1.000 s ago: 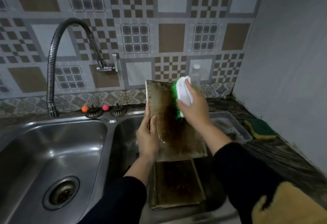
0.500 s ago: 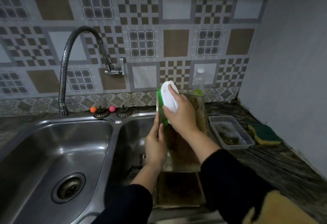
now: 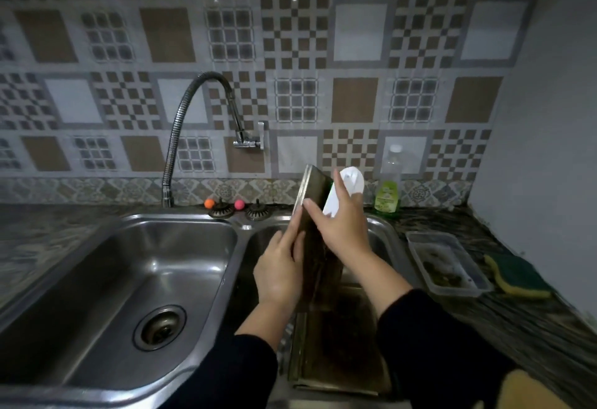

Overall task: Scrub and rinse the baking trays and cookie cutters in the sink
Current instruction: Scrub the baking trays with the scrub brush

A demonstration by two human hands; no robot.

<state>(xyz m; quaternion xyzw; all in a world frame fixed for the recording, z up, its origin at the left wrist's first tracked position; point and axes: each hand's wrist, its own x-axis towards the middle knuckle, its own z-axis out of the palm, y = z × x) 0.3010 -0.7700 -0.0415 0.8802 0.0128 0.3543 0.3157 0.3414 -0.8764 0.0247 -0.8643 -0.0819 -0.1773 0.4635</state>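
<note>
Two trays in the right basin: my left hand grips one tray upright, right hand fingers wrapped round the brush on its grimy face. Second tray lies unscrubbed below; no rinsing yet, I judge.

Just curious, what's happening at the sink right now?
Left hand holds baking tray upright; right hand grips scrub brush on it. Second tray below. Nothing blocking.

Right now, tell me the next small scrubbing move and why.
Probably draw the brush in the right hand down the upright tray: it sits near the top edge, the left hand steadies the tray, and the surface below looks dark.
</note>
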